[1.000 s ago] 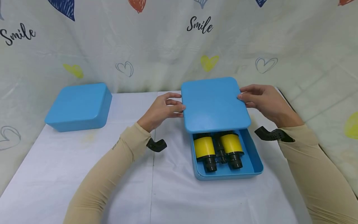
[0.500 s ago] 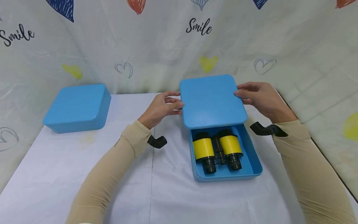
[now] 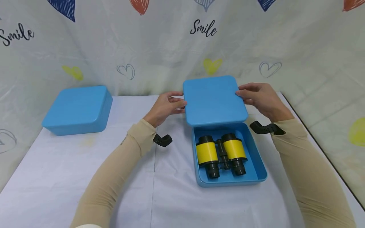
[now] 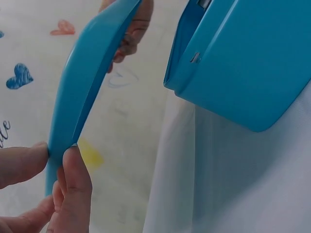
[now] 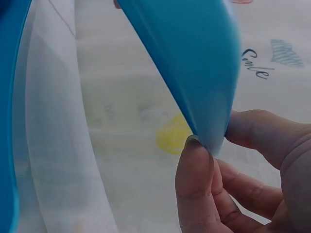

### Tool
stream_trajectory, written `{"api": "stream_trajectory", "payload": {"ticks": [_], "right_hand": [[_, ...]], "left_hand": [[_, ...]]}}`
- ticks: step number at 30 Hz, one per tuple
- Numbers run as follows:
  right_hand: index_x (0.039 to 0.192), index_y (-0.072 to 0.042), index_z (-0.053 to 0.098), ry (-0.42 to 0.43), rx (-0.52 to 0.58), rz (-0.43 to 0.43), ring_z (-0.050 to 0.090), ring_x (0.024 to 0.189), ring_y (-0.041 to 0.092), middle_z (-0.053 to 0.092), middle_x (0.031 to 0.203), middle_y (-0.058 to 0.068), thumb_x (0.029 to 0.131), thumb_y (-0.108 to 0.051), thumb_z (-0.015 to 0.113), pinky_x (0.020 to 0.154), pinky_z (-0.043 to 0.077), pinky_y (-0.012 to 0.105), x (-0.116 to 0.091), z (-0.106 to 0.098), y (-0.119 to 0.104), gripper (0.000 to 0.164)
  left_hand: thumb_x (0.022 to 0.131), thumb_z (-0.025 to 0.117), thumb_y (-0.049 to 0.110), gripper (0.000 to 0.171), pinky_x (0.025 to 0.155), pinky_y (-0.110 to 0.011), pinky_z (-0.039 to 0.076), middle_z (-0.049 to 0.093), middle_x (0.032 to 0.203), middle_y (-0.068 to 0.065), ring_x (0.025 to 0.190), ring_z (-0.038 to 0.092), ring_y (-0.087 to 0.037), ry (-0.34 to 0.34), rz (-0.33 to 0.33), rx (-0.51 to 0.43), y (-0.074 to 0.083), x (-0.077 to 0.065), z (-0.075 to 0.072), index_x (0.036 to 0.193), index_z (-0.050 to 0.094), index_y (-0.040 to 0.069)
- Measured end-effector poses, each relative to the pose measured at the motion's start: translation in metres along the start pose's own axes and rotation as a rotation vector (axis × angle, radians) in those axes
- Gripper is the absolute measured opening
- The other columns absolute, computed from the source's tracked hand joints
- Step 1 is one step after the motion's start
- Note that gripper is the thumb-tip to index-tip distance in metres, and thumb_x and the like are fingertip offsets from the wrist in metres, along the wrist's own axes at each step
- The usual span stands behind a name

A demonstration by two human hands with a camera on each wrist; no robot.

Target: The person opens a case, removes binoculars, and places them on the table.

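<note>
Fingers of the left hand [image 3: 164, 108] and right hand [image 3: 263, 99] pinch the blue lid [image 3: 214, 101] at opposite sides; compared with a second ago it is farther behind the open box [image 3: 255, 160], uncovering the whole binoculars [image 3: 221, 155] inside, while the closed box [image 3: 75, 106] stays left of the open box
</note>
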State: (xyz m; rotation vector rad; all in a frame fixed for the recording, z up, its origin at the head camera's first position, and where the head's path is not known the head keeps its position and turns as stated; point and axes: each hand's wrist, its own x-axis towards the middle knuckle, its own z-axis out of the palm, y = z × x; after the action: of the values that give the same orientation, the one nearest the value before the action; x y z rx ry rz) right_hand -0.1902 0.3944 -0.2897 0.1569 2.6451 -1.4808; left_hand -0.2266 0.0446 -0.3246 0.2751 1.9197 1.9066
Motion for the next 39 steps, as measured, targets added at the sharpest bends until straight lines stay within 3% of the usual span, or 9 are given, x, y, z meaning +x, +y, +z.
{"api": "stream_trajectory", "payload": {"ticks": [5,12,19,26,39], "right_hand": [[0.15,-0.008,0.05,0.002,-0.034,0.014,0.063,0.117,0.009,0.051,0.152,0.012,0.098,-0.056,0.063,0.104,0.056,0.026,0.008,0.001,0.003,0.072],[0.154,-0.008,0.045,-0.041,-0.032,0.039,0.058,0.133,0.027,0.047,0.158,0.017,0.099,-0.054,0.061,0.117,0.047,0.046,0.016,0.002,0.005,0.074],[0.158,-0.008,0.04,-0.1,-0.007,0.063,0.06,0.128,0.019,0.045,0.16,0.016,0.101,-0.05,0.061,0.118,0.047,0.041,0.024,0.0,0.011,0.073],[0.161,-0.006,0.034,-0.151,-0.002,0.043,0.058,0.134,0.02,0.039,0.165,0.018,0.104,-0.047,0.058,0.12,0.042,0.046,0.029,0.001,0.014,0.073],[0.161,-0.004,0.031,-0.2,-0.052,0.059,0.05,0.144,0.039,0.036,0.166,0.02,0.108,-0.039,0.053,0.124,0.038,0.053,0.04,0.008,0.025,0.067]], "left_hand": [[0.099,0.07,0.014,0.057,0.102,-0.043,0.06,0.064,0.131,-0.019,0.111,0.071,-0.026,0.012,-0.001,0.008,-0.001,0.006,0.0,0.151,0.047,0.007],[0.1,0.068,0.012,0.054,0.101,-0.041,0.06,0.063,0.13,-0.019,0.109,0.071,-0.025,0.025,-0.004,-0.013,-0.004,0.013,0.001,0.15,0.049,0.006],[0.1,0.068,0.01,0.053,0.101,-0.04,0.06,0.063,0.132,-0.018,0.11,0.07,-0.025,0.052,-0.027,-0.028,-0.01,0.021,0.002,0.149,0.05,0.006],[0.099,0.069,0.012,0.053,0.1,-0.037,0.061,0.064,0.131,-0.017,0.111,0.071,-0.026,0.094,-0.05,0.011,-0.013,0.028,0.003,0.149,0.051,0.006],[0.1,0.068,0.011,0.05,0.1,-0.035,0.06,0.063,0.132,-0.017,0.112,0.07,-0.026,0.121,-0.081,0.056,-0.024,0.037,0.004,0.147,0.053,0.005]]}}
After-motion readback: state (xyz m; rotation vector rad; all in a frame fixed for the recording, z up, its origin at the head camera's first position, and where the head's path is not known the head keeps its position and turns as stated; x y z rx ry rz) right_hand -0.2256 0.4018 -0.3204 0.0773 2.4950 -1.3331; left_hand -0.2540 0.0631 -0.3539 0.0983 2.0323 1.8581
